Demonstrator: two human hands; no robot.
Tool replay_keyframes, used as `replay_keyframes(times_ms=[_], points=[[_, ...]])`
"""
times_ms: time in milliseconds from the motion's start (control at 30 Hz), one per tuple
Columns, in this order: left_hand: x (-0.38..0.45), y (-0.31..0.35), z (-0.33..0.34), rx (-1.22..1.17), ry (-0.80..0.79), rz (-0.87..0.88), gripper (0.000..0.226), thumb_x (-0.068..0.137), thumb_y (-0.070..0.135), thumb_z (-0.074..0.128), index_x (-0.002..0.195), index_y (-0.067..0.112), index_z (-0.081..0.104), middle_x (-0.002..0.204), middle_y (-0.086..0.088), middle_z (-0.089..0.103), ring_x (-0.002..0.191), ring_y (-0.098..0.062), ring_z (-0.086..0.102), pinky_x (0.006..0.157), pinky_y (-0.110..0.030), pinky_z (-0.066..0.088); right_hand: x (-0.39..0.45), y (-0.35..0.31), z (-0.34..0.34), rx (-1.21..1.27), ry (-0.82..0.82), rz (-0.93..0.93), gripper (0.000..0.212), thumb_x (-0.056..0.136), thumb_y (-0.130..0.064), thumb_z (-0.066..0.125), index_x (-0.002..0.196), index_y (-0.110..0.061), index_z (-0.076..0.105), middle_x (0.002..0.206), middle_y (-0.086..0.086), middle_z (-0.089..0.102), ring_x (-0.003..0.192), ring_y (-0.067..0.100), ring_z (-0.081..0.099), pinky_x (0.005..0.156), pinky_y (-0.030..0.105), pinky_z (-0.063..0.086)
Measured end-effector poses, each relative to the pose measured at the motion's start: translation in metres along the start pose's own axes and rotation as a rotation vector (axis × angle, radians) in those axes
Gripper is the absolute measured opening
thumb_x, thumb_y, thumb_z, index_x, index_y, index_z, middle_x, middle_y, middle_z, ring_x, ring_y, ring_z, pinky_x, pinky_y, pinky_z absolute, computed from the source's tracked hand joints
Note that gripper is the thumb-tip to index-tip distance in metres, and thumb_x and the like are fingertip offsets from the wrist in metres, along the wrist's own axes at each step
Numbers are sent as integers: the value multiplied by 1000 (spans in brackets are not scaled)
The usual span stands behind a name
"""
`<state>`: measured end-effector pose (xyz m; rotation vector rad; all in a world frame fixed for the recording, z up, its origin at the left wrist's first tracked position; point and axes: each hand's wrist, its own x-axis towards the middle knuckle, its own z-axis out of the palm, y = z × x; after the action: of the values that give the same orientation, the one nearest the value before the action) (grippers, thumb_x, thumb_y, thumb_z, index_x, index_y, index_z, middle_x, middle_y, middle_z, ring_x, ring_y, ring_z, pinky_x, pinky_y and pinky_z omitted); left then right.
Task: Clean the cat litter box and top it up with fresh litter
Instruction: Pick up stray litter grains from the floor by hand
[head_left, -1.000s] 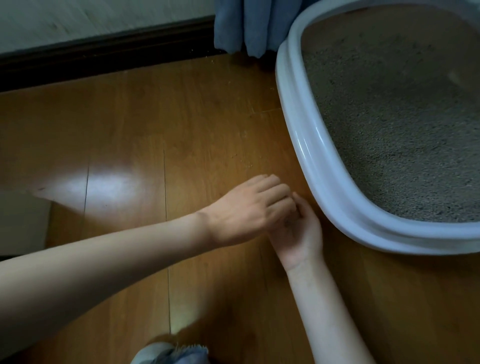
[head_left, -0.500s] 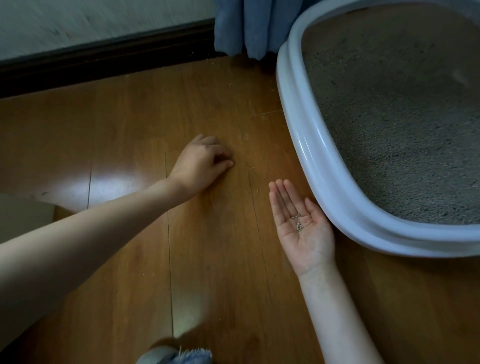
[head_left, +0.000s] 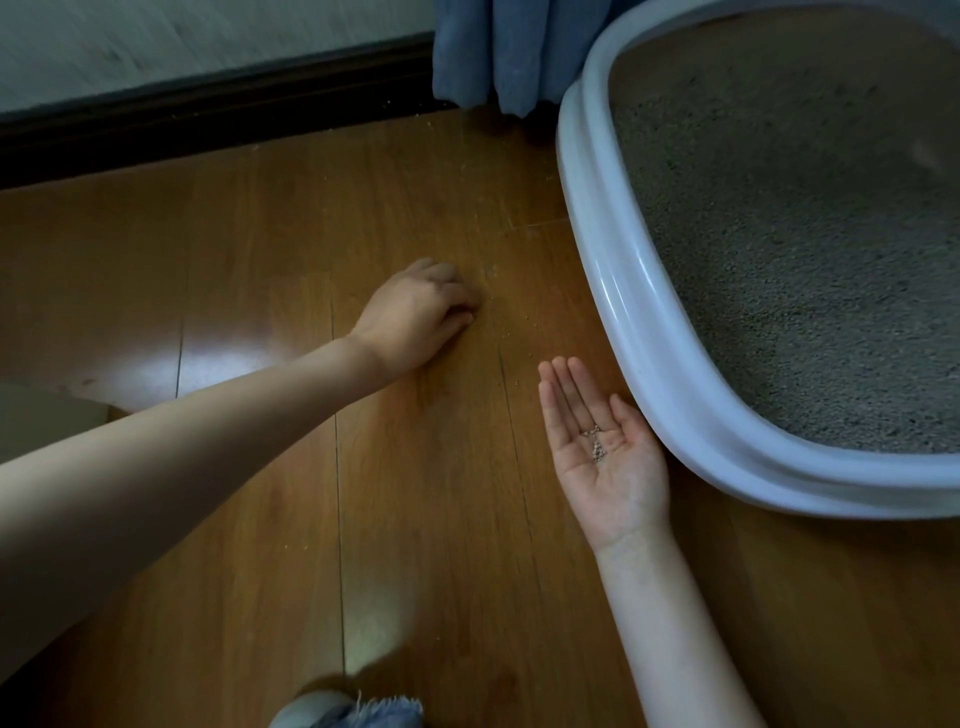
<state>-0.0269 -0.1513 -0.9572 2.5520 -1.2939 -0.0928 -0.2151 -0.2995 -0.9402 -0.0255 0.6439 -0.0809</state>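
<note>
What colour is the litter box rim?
White with a pale bluish tint, on the litter box rim, head view.

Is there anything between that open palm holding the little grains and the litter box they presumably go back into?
Only the box's own raised rim. The right hand lies palm up with the litter grains on it, right beside the litter box, with just bare floor around it. It would probably need to lift over that rim.

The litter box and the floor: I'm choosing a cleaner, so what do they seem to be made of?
Litter box: likely moulded plastic, pale and glossy; its smooth rounded rim carries a bright streak of light. Floor: wood-look planks, perhaps laminate or varnished wood; grain, straight seams and a shiny reflection show, though the look cannot settle which.
</note>
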Motion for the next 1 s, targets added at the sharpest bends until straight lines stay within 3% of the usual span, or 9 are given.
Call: replay_keyframes(times_ms=[133,267,433,633,767,900,1000], points=[[5,-1,-4,66,-38,103,16,90,10,63,104,9,72,93,-9,66,84,-28,58,65,-36,49,0,0,-1,2,-3,2,46,102,-19,36,104,12,69,124,26,61,114,38,61,96,44,49],[8,-1,-3,117,-104,134,23,94,16,47,102,5,65,94,-13,61,81,-29,60,60,-33,46,0,1,-1,2,-2,1,44,100,-17,37,103,12,69,124,26,61,115,38,60,98,45,48],[9,2,1,219,-163,125,36,104,26,33,121,2,53,119,-15,52,104,-28,52,79,-32,42,0,2,-1,-2,-4,-1,44,100,-17,37,104,12,69,124,26,61,115,38,60,98,45,48],[4,6,3,127,-123,48,35,100,30,36,107,4,59,104,-13,56,91,-28,55,73,-34,43,-1,1,-3,15,-10,2,44,99,-17,37,103,12,69,124,26,61,115,38,60,97,45,48],[5,9,2,162,-106,137,32,98,25,40,103,3,62,99,-15,59,85,-30,57,68,-39,48,0,1,-4,18,-7,-1,44,100,-18,36,105,12,69,125,26,60,116,38,60,98,45,48],[9,12,-2,287,-102,285,16,94,12,58,105,1,62,99,-17,60,84,-31,59,69,-39,50,0,0,-4,22,-8,2,45,101,-18,35,105,12,68,124,26,61,115,37,60,98,45,48],[15,22,-1,371,-182,323,23,95,10,58,117,3,57,109,-13,57,94,-27,56,76,-34,48,0,0,-4,18,-4,0,45,101,-18,36,105,11,69,124,26,61,115,37,61,98,45,48]])
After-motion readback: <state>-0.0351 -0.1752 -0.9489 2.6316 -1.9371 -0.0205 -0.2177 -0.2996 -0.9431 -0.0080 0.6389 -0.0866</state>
